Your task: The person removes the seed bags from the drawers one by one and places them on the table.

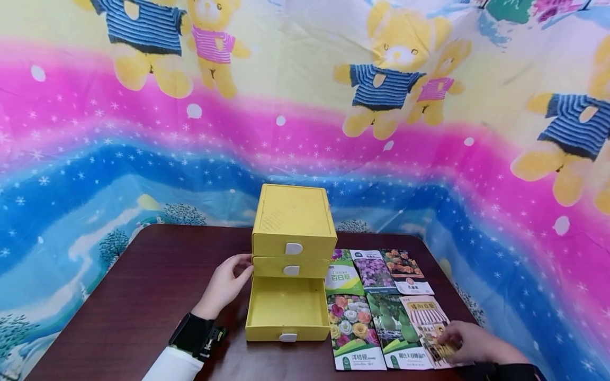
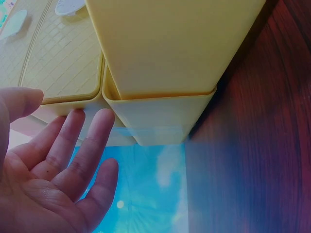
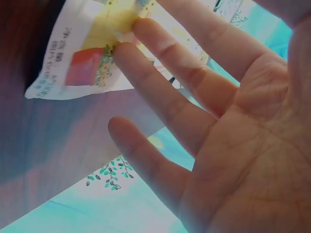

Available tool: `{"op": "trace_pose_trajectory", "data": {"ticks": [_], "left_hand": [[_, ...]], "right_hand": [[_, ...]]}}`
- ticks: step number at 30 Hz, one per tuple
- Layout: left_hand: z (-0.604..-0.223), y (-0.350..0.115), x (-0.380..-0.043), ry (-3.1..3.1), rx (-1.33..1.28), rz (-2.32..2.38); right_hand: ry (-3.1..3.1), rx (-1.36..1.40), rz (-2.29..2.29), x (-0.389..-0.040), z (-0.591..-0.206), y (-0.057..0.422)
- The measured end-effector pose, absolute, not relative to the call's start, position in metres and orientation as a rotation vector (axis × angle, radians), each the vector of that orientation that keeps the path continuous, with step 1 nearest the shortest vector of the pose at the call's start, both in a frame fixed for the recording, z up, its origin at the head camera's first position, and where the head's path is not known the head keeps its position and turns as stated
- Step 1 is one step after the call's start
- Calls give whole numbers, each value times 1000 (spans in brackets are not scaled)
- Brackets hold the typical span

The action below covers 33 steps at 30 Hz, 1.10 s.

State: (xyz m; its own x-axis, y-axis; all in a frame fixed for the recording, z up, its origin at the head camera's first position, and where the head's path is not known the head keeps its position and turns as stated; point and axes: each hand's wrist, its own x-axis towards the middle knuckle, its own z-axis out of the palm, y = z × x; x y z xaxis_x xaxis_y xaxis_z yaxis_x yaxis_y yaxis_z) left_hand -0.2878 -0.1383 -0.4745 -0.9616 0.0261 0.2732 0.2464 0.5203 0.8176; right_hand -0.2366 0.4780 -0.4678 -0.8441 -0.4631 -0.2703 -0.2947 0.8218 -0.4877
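Observation:
A yellow drawer unit (image 1: 294, 211) with white tab handles stands mid-table. Its bottom drawer (image 1: 287, 302) is pulled out towards me; the two drawers above are pushed in. My left hand (image 1: 225, 286) touches the unit's left side near the middle drawer (image 1: 267, 267); in the left wrist view its fingers (image 2: 92, 141) are spread and gently bent. At the far right of the table, my right hand (image 1: 469, 343) rests its fingertips on a seed packet (image 1: 426, 317) with a striped-awning shop picture. The right wrist view shows those fingers (image 3: 170, 99) nearly straight against the packet.
Several more seed packets lie in two rows right of the drawers, among them a zinnia packet (image 1: 343, 275), a mixed-flower packet (image 1: 355, 328) and a green-fruit packet (image 1: 396, 328). A patterned cloth (image 1: 281, 143) hangs behind the dark wooden table (image 1: 162, 280).

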Motion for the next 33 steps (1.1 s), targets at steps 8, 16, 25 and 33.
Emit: {"op": "trace_pose_trajectory", "data": {"ticks": [8, 16, 25, 33], "left_hand": [[-474, -138, -288, -2535, -230, -1416], [-474, -139, -287, -2522, -238, -1409], [-471, -139, -286, -2529, -225, -1423], [-472, -138, -287, -2539, -220, -1422]], "right_hand": [[2611, -445, -636, -238, -464, 472], [2588, -482, -672, -242, -464, 474], [2672, -555, -644, -244, -463, 468], [2895, -425, -501, -255, -458, 435]]}}
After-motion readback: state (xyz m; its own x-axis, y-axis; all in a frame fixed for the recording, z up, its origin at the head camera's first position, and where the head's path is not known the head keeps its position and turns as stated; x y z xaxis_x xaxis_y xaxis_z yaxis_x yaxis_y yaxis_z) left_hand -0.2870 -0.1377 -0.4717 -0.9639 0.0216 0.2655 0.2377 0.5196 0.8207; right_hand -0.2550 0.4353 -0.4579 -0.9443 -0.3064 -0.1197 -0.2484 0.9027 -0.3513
